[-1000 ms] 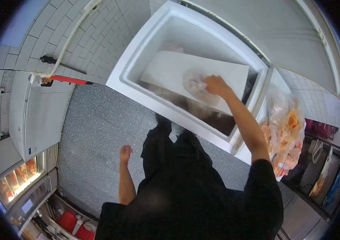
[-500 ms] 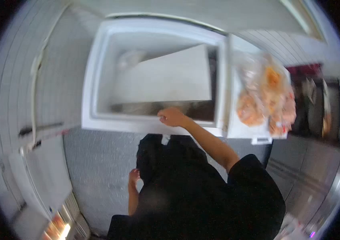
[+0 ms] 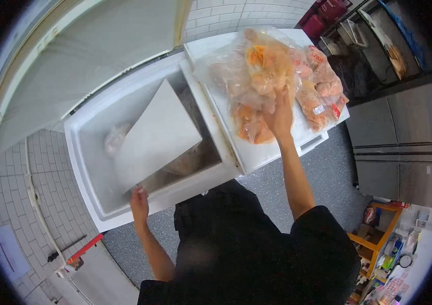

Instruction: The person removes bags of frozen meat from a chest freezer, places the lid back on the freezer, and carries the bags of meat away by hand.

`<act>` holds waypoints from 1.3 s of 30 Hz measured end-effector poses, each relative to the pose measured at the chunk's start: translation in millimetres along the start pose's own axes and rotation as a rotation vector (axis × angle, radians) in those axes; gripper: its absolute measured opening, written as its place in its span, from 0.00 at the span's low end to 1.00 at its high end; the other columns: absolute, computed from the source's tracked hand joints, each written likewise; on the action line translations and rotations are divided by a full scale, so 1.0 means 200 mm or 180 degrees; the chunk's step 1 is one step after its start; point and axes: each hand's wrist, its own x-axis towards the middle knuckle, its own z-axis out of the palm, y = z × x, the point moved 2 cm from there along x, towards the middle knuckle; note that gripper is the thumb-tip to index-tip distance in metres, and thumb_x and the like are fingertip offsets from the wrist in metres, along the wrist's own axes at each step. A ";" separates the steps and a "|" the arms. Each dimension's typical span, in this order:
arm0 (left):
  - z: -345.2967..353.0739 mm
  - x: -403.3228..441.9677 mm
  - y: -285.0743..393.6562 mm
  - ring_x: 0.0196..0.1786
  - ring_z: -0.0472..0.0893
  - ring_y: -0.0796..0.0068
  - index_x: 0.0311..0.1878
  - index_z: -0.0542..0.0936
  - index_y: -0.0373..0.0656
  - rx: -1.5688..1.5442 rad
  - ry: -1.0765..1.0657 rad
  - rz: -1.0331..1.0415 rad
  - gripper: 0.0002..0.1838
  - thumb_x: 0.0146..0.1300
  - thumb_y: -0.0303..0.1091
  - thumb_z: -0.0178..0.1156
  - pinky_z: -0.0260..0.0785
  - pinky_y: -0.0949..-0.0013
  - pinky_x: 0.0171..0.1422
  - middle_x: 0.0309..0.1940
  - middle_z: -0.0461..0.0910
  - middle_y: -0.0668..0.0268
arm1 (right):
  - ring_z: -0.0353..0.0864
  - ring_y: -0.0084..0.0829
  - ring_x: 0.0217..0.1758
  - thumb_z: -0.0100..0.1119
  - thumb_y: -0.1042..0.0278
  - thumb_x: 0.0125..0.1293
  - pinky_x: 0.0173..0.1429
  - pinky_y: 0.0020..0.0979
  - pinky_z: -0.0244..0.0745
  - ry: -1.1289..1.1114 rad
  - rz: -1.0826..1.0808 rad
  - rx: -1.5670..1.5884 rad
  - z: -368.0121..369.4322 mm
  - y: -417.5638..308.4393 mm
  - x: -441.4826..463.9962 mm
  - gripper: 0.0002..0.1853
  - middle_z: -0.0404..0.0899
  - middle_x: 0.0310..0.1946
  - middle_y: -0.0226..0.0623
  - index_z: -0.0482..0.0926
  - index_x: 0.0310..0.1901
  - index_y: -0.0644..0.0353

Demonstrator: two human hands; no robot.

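Note:
My right hand (image 3: 279, 118) lies against a clear plastic bag (image 3: 261, 71) of pale, yellow-orange raw meat that looks like poultry. Its fingers are stretched out over the bag; their tips are partly lost against the plastic. Under and beside it is another bag (image 3: 251, 124) of orange-pink meat. These rest on the white closed lid (image 3: 216, 109) of a chest freezer. My left hand (image 3: 139, 204) is at the front rim of the open freezer compartment (image 3: 86, 195), fingers loosely bent and apart, close to the lower corner of a white board (image 3: 157, 134) tilted inside.
Red-printed bags of meat (image 3: 322, 81) lie farther right on the lid. A small wrapped bundle (image 3: 117, 138) sits inside the freezer, left of the board. The raised lid (image 3: 84, 66) stands behind. Steel cabinet doors (image 3: 399, 142) and an orange-framed shelf (image 3: 378, 244) are to the right.
The view has turned toward the right. My right hand has gone from the freezer's front rim to the bagged meat. My left hand has risen from beside my body to the rim.

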 end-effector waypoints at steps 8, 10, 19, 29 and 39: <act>0.60 0.25 1.02 0.33 0.81 0.70 0.51 0.78 0.40 -0.0188 -0.0757 0.0545 0.13 0.66 0.34 0.58 0.73 0.69 0.38 0.31 0.83 0.57 | 0.79 0.38 0.33 0.63 0.74 0.56 0.38 0.36 0.73 0.0399 -0.0117 0.0351 0.15 0.50 0.48 0.14 0.79 0.31 0.41 0.81 0.46 0.62; 0.69 0.26 1.13 0.33 0.82 0.69 0.50 0.78 0.39 -0.0263 -0.0792 0.0581 0.12 0.66 0.33 0.58 0.73 0.68 0.38 0.31 0.83 0.57 | 0.79 0.35 0.31 0.62 0.74 0.58 0.37 0.32 0.73 0.0601 0.0026 0.0778 -0.03 0.51 0.55 0.11 0.79 0.31 0.40 0.82 0.43 0.65; 0.89 0.53 1.53 0.32 0.81 0.64 0.46 0.80 0.38 -0.0099 -0.0856 0.1391 0.10 0.63 0.30 0.59 0.73 0.65 0.38 0.33 0.82 0.55 | 0.73 0.20 0.31 0.60 0.78 0.63 0.36 0.21 0.67 0.0259 0.0809 0.1696 -0.36 0.64 0.40 0.07 0.78 0.30 0.33 0.82 0.40 0.70; 1.04 0.69 2.11 0.33 0.80 0.63 0.48 0.79 0.38 -0.0154 -0.1300 0.2304 0.12 0.65 0.33 0.58 0.72 0.66 0.39 0.38 0.81 0.58 | 0.74 0.21 0.39 0.57 0.85 0.61 0.45 0.20 0.69 0.0211 0.0731 0.2147 -0.80 0.38 0.28 0.08 0.77 0.34 0.34 0.82 0.42 0.72; 0.71 0.18 1.09 0.36 0.82 0.61 0.48 0.79 0.40 -0.0311 -0.0898 0.1110 0.12 0.64 0.35 0.59 0.74 0.63 0.42 0.37 0.82 0.58 | 0.77 0.28 0.44 0.53 0.83 0.62 0.52 0.26 0.69 -0.0157 -0.0179 0.1805 -0.93 0.02 0.19 0.08 0.80 0.40 0.40 0.79 0.41 0.75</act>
